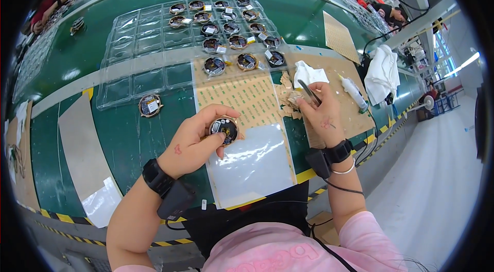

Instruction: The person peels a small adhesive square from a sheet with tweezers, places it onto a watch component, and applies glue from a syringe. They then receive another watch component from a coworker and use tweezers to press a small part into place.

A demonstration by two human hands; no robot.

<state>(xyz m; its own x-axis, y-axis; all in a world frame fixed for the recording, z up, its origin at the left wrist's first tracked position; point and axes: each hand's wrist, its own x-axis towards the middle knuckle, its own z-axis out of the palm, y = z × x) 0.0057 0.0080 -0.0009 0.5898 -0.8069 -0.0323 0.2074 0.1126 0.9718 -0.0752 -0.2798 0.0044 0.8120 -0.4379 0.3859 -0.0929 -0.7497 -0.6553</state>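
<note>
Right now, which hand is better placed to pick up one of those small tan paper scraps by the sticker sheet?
The right hand. It holds tweezers with the tips right at the pile of scraps, while the left hand is busy gripping the round part.

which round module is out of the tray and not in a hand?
The lone round module on the green mat, left of the clear tray. The others sit in tray pockets, bar one held in the left hand.

A tray (154, 40) lies behind the sheet (252, 164) (a bottle (354, 92) to its right).
</note>
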